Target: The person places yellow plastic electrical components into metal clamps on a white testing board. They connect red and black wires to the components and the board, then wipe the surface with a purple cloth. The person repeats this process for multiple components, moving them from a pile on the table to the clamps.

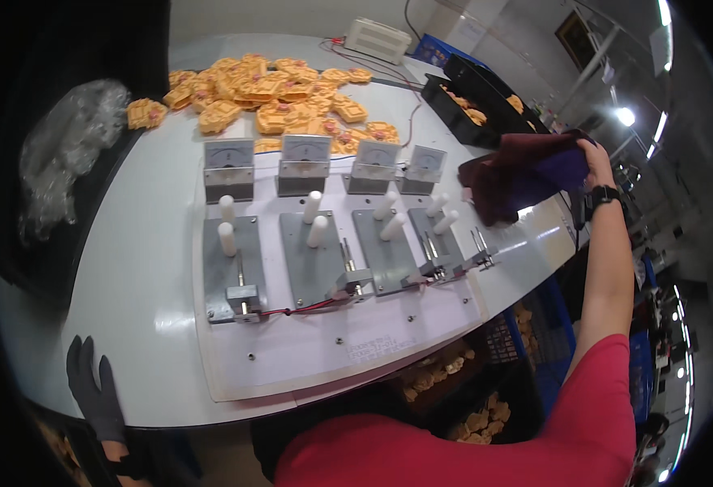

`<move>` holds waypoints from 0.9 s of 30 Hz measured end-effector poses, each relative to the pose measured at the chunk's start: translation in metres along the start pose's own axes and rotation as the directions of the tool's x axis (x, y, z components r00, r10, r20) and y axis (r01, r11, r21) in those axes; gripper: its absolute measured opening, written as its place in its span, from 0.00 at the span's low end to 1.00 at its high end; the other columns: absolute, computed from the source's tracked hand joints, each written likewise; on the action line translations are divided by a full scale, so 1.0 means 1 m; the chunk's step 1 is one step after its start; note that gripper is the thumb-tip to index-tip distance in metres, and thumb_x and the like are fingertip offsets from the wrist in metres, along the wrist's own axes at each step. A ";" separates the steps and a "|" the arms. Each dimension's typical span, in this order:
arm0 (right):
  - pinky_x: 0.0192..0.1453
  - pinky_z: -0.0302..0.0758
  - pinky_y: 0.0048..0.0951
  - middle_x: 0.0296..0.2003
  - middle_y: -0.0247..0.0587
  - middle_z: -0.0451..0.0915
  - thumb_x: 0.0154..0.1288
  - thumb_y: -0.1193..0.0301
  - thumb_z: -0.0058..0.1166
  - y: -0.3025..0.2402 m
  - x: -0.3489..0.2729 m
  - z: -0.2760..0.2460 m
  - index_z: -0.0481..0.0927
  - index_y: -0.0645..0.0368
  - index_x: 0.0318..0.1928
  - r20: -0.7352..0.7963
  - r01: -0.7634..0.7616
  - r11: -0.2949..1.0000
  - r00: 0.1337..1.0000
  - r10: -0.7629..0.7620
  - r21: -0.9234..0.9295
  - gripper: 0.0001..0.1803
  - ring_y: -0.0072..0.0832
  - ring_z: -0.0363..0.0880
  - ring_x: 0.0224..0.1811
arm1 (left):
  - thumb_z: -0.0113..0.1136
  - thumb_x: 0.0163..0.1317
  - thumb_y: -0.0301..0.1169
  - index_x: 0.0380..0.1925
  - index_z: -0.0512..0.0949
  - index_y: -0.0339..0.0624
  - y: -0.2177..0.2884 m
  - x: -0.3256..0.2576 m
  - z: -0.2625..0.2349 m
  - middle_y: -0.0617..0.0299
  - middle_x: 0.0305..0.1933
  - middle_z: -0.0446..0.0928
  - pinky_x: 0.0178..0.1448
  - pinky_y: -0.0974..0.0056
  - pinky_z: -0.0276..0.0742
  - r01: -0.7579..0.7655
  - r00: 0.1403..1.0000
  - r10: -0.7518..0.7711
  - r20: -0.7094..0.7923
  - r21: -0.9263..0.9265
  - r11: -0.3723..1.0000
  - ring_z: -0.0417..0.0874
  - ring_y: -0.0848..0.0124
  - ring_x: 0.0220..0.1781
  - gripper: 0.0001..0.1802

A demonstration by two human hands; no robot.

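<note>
My right hand [595, 165], bare and with a dark band at the wrist, is stretched out to the far right. Its fingers are closed on a maroon and purple cloth [525, 173], which hangs over the table's right side. My left hand [97, 388], in a grey glove, rests at the table's near left edge. Its fingers are stretched out and it holds nothing. Between the hands lies a white board [292, 361] carrying several grey metal plates [312, 272] with white upright pegs [317, 231], metal pins and red and black wires. Small dial meters [305, 154] stand behind the plates.
A heap of yellow-orange moulded parts [267, 89] lies at the back of the white table [133, 268]. Black bins [462, 118] stand at the back right, near a pale box-shaped device [378, 40]. Clear plastic wrap [73, 154] lies left. Crates with parts [482, 418] sit below the near edge.
</note>
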State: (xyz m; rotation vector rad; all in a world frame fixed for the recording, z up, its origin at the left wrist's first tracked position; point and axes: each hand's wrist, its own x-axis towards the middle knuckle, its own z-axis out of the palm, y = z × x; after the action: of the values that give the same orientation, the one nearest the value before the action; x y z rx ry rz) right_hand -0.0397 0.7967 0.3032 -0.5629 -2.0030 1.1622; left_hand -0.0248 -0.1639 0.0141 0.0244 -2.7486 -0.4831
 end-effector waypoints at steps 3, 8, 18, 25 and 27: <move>0.38 0.81 0.28 0.32 0.40 0.85 0.63 0.74 0.57 -0.029 -0.022 0.028 0.83 0.64 0.42 0.034 -0.078 0.985 0.997 0.074 0.151 0.10 0.31 0.84 0.31 | 0.55 0.70 0.31 0.62 0.75 0.38 -0.005 0.000 -0.001 0.47 0.69 0.69 0.74 0.53 0.63 0.003 1.000 -0.003 0.000 0.006 1.000 0.69 0.51 0.72 0.22; 0.41 0.78 0.27 0.35 0.38 0.85 0.64 0.69 0.56 -0.055 -0.017 0.025 0.83 0.63 0.43 -0.015 0.138 0.977 0.990 -0.137 0.163 0.12 0.27 0.83 0.35 | 0.54 0.70 0.30 0.62 0.74 0.36 -0.014 0.004 0.006 0.47 0.69 0.69 0.74 0.53 0.64 -0.021 1.000 0.021 0.013 0.011 1.000 0.69 0.52 0.71 0.22; 0.61 0.70 0.28 0.61 0.47 0.75 0.46 0.41 0.73 -0.017 -0.099 0.058 0.74 0.58 0.62 0.226 -0.182 0.570 0.790 0.570 -0.801 0.48 0.37 0.75 0.61 | 0.54 0.70 0.30 0.62 0.74 0.35 -0.019 0.004 0.005 0.46 0.69 0.69 0.75 0.53 0.64 -0.009 1.000 0.008 0.023 0.036 0.999 0.69 0.51 0.71 0.21; 0.64 0.74 0.38 0.58 0.56 0.78 0.44 0.51 0.75 0.124 -0.101 0.078 0.70 0.60 0.66 0.363 0.189 0.596 0.913 0.185 -0.780 0.50 0.44 0.78 0.59 | 0.54 0.71 0.29 0.61 0.75 0.35 -0.017 0.001 0.013 0.46 0.67 0.71 0.74 0.53 0.64 -0.012 1.000 0.012 -0.016 0.005 1.000 0.70 0.51 0.70 0.20; 0.62 0.75 0.37 0.51 0.55 0.83 0.47 0.57 0.72 0.128 -0.097 0.096 0.77 0.63 0.59 0.444 0.232 0.487 0.811 0.381 -0.842 0.39 0.42 0.81 0.56 | 0.55 0.70 0.29 0.60 0.76 0.36 -0.009 -0.004 0.005 0.46 0.67 0.71 0.73 0.53 0.65 0.013 0.999 -0.013 -0.051 -0.004 1.000 0.70 0.51 0.70 0.20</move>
State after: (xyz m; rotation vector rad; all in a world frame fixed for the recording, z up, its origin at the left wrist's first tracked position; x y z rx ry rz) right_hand -0.0522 0.7415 0.1248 -0.8625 -3.1605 0.1828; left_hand -0.0232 -0.1707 0.0050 0.0535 -2.6989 -0.4842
